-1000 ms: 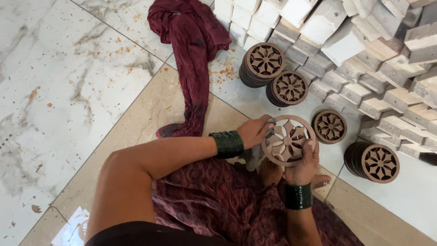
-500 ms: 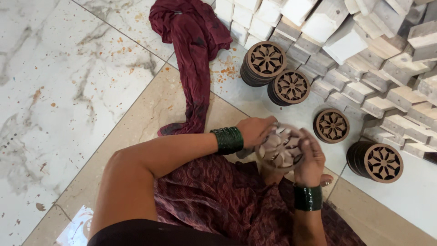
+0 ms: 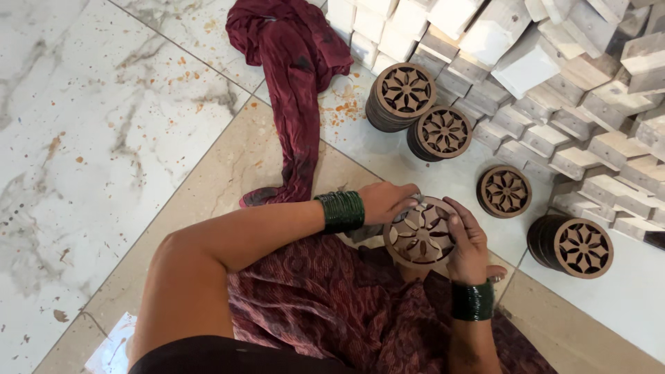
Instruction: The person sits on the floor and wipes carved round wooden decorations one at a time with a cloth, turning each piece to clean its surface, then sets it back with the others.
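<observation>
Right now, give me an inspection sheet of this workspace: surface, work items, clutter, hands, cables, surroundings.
Surface: marble-look floor tiles with orange specks.
Work items: round carved wooden disc with a flower cutout, held over the lap; four stacks of like discs on the floor.
Clutter: maroon cloth lying crumpled on the floor.
Hands: left hand grips the disc's upper left edge; right hand holds its right side. Green bangles on both wrists.
Cables: nothing seen.
Surroundings: rows of pale wooden blocks piled at upper right.
</observation>
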Available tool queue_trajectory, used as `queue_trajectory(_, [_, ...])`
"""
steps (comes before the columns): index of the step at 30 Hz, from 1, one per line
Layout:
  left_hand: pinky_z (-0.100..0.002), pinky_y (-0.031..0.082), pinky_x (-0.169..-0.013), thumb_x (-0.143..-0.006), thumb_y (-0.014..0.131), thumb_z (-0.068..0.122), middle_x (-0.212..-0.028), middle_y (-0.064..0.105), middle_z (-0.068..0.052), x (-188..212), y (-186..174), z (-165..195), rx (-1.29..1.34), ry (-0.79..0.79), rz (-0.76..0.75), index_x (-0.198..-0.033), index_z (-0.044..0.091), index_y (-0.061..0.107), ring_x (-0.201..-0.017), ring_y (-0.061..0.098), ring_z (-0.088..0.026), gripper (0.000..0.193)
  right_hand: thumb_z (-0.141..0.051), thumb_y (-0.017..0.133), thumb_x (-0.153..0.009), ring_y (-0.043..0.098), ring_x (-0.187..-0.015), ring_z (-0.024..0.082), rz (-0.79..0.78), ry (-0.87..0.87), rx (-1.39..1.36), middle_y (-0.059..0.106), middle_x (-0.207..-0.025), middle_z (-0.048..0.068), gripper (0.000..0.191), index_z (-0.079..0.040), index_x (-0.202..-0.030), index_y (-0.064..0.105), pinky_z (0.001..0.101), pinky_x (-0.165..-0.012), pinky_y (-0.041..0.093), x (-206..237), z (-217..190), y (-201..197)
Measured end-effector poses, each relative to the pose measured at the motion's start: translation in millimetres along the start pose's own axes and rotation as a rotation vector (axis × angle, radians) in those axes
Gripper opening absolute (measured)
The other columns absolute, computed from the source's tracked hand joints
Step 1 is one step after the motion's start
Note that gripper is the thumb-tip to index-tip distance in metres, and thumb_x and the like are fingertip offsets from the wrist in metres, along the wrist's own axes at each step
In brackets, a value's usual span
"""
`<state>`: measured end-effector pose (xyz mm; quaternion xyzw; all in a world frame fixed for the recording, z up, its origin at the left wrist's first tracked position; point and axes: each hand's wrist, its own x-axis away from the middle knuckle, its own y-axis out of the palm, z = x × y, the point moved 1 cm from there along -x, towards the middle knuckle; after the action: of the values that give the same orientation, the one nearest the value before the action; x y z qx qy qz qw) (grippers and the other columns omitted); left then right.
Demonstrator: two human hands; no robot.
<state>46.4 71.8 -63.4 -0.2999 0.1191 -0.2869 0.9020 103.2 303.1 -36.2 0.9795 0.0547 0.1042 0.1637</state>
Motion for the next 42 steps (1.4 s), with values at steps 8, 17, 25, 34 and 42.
queue_trajectory(8, [-0.054, 0.052, -0.067, -0.109, 0.043, 0.039, -0.076, 0.066, -0.024, -4.1, 21.9, -1.5, 0.213, -0.109, 0.164, -0.121, 0.005, 0.050, -0.073, 0.067, -0.046, 0.037, -0.018, 0.053, -0.111, 0.064, -0.122, 0.021, 0.265, -0.231, -0.248, 0.065, -0.136, 0.012, 0.040, 0.002, -0.145, 0.053, 0.0362, -0.108, 0.053, -6.6, 7.0, 3.7])
queue_trajectory(17, [-0.055, 0.052, -0.070, -0.107, 0.043, 0.038, -0.077, 0.068, -0.022, 0.0, 2.4, -7.8, -0.005, -0.106, -0.045, -0.125, 0.009, 0.052, -0.075, 0.068, -0.045, 0.034, -0.012, 0.055, -0.105, 0.065, -0.117, 0.018, 0.050, -0.036, -0.110, 0.066, -0.133, 0.011, 0.042, 0.000, -0.146, 0.055, 0.0359, -0.101, 0.054, -8.5, 6.2, -19.9])
queue_trajectory(25, [-0.056, 0.051, -0.066, -0.107, 0.044, 0.037, -0.076, 0.067, -0.022, -2.5, 17.9, -5.9, 0.044, -0.011, 0.005, -0.122, 0.008, 0.051, -0.072, 0.067, -0.046, 0.034, -0.010, 0.059, -0.104, 0.066, -0.112, 0.020, 0.001, -0.011, 0.051, 0.068, -0.128, 0.012, 0.039, 0.003, -0.141, 0.059, 0.0358, -0.096, 0.056, -3.7, 8.2, -20.9])
queue_trajectory(34, [-0.055, 0.050, -0.066, -0.110, 0.044, 0.035, -0.074, 0.063, -0.025, -3.6, 15.6, -11.0, 0.120, -0.120, 0.181, -0.119, 0.004, 0.049, -0.072, 0.065, -0.048, 0.033, -0.012, 0.055, -0.108, 0.064, -0.123, 0.024, 0.164, -0.132, -0.321, 0.064, -0.136, 0.013, 0.037, 0.000, -0.143, 0.052, 0.0421, -0.107, 0.053, -12.3, 27.0, -1.4])
queue_trajectory(42, [-0.053, 0.051, -0.067, -0.110, 0.042, 0.035, -0.076, 0.066, -0.023, -6.2, -7.5, -11.4, 0.058, -0.027, 0.042, -0.127, 0.007, 0.051, -0.073, 0.068, -0.044, 0.034, -0.010, 0.054, -0.101, 0.064, -0.122, 0.029, -0.031, 0.066, -0.312, 0.064, -0.136, 0.016, 0.048, 0.003, -0.147, 0.049, 0.0462, -0.105, 0.053, -2.3, 10.4, -14.2])
